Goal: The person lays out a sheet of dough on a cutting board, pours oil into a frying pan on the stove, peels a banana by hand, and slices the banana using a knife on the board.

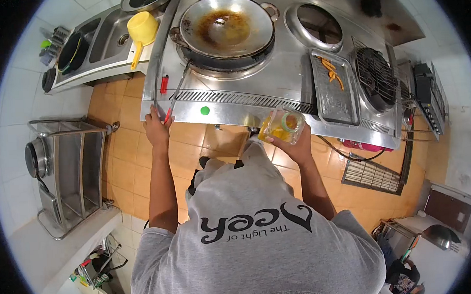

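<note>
My left hand (157,128) is closed around the red-gripped handles of metal tongs (179,89) at the stove's front edge. One long arm of the tongs points toward the wok (188,23), which sits on the left burner with a little oil and brown residue in it. My right hand (297,147) grips a clear plastic jar (275,125) with yellow contents and a pale green ring at its mouth, held in front of the stove edge. Right of the wok, a metal tray (340,108) carries several orange-brown fried pieces (331,72).
A red lighter (164,84) lies on the steel stove top (290,76) near my left hand. Further right is a round grill grate (373,72). A yellow dipper (142,29) rests beside the sink (107,42). A metal rack (74,175) stands left; another person (404,276) is at lower right.
</note>
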Tool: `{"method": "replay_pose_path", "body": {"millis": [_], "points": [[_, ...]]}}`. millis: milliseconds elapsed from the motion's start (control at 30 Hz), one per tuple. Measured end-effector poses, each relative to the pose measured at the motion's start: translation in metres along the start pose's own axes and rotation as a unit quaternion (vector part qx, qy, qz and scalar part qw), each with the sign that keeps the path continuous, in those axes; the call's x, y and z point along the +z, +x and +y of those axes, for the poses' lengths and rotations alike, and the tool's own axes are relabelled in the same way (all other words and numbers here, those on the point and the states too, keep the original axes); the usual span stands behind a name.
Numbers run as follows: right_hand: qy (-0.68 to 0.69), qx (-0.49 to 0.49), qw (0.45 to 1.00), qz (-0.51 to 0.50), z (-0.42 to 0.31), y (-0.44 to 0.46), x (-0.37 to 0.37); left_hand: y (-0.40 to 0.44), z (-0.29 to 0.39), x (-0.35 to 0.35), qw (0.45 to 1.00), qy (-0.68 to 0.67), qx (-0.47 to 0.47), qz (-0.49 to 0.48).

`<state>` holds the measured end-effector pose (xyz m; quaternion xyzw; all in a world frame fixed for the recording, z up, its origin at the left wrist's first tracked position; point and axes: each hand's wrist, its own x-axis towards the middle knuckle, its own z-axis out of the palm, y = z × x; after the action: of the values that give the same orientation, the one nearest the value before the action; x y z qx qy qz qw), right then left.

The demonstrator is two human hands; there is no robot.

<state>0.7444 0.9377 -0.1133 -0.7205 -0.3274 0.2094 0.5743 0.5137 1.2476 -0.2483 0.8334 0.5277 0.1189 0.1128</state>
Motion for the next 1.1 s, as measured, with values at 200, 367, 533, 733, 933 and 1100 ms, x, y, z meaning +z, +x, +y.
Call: {"method": "replay_pose_path", "body": {"millis": [200,367,533,733,933,1100], "points": [[0.02,-0.007,1.0,-0.017,0.002,0.014,-0.008,-0.001,0.027,0.0,0.981,-0.039,0.096,0.161],[-0.042,-0.052,0.995,-0.078,0.007,0.039,-0.024,-0.021,0.086,0.01,0.955,-0.123,0.268,0.025],[-0.029,-0.063,0.993,-0.099,0.006,0.059,-0.038,-0.019,0.09,0.035,0.956,-0.116,0.265,-0.054],[-0.018,-0.052,0.988,-0.143,0.014,0.075,-0.053,-0.032,0.099,0.021,0.971,-0.092,0.216,-0.047],[-0.018,-0.045,0.979,-0.198,0.028,0.09,-0.064,-0.034,0.099,0.022,0.979,-0.083,0.16,-0.094],[0.005,-0.063,0.967,-0.248,0.044,0.101,-0.058,-0.039,0.118,0.005,0.971,-0.218,0.058,-0.077]]}}
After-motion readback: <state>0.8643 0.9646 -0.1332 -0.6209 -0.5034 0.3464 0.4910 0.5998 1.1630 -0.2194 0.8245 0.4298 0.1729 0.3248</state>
